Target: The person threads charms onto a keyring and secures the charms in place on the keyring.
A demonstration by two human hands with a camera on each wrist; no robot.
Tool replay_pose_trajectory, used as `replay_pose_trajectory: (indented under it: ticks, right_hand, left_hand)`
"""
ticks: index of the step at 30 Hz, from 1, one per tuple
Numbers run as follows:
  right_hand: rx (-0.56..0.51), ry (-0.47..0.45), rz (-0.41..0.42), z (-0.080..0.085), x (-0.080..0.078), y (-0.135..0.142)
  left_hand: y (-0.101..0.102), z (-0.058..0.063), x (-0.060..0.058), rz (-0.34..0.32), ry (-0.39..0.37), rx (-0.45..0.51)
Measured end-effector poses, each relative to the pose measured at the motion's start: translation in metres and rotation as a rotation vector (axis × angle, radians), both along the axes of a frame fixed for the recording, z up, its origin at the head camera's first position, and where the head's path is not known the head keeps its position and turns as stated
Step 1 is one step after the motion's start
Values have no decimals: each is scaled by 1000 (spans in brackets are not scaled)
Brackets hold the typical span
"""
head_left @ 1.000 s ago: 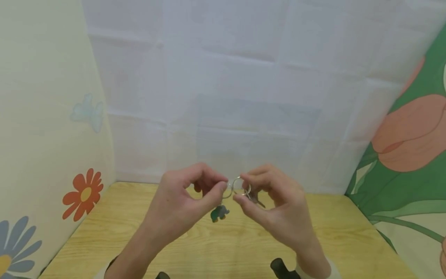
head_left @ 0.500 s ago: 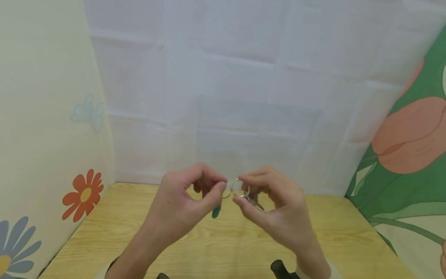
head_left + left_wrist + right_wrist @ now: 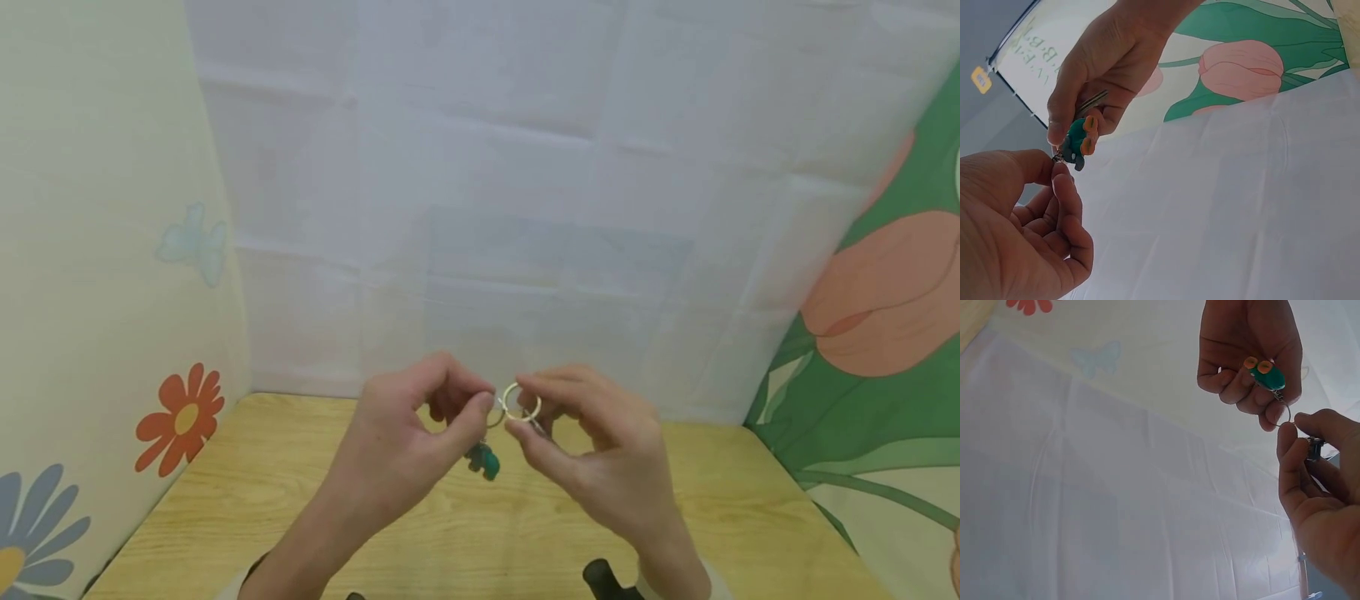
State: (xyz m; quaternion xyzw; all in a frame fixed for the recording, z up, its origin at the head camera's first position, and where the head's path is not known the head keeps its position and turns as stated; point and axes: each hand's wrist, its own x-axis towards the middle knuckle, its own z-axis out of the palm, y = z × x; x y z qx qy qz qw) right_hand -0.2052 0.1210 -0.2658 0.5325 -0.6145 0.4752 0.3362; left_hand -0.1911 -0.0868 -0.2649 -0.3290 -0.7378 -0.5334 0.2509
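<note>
My left hand [image 3: 416, 437] pinches a thin metal ring [image 3: 1289, 410] between thumb and index finger. From that ring hangs a small teal-and-grey elephant charm [image 3: 486, 460] with orange feet, on a short chain. Close by on the right, my right hand [image 3: 603, 442] pinches a larger key ring [image 3: 505, 403] between thumb and fingers. A metal key [image 3: 1091, 104] shows by the right hand's fingers in the left wrist view. The two rings meet or overlap between the fingertips; whether they are linked I cannot tell. Both hands are raised above the table.
A light wooden table [image 3: 450, 542] lies below the hands. White cloth [image 3: 480, 167] hangs behind it, with flower-printed panels [image 3: 97, 208] at left and right. A black object [image 3: 603, 577] pokes in at the bottom edge near the right wrist.
The elephant charm has swung round, from its side to its edge and then round again. My left hand has shifted slightly right, and the right hand's ring has tilted to face the head camera more.
</note>
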Motion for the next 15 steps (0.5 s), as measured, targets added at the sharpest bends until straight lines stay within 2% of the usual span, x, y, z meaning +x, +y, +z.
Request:
replay_pose_trajectory:
  ticks: [15]
  right_hand:
    - [1, 16, -49, 2, 2, 2]
  left_hand:
    - [4, 0, 1, -2, -66, 28]
